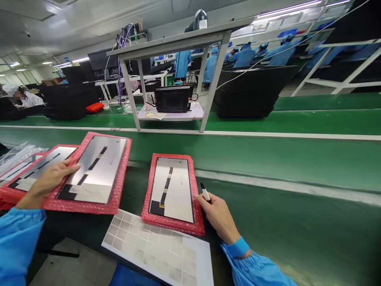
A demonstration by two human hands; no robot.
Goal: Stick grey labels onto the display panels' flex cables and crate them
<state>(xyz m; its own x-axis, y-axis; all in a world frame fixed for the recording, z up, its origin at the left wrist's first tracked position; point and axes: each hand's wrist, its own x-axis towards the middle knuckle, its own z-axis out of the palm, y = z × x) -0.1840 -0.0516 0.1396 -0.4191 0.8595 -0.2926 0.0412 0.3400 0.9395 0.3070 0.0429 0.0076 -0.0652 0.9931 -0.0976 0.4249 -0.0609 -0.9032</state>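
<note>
Honestly, can't read a single word or number anywhere here. There's a white label [203,24] on the black rounded device [196,23] up on the metal frame [178,39] at the far side, but whatever's printed on it is way too small. The silvery display panel [174,194] in the middle has a faint grey mark [182,179] toward its right side, and the bigger panel [101,169] to its left has one too, both too faint to make out.
</note>
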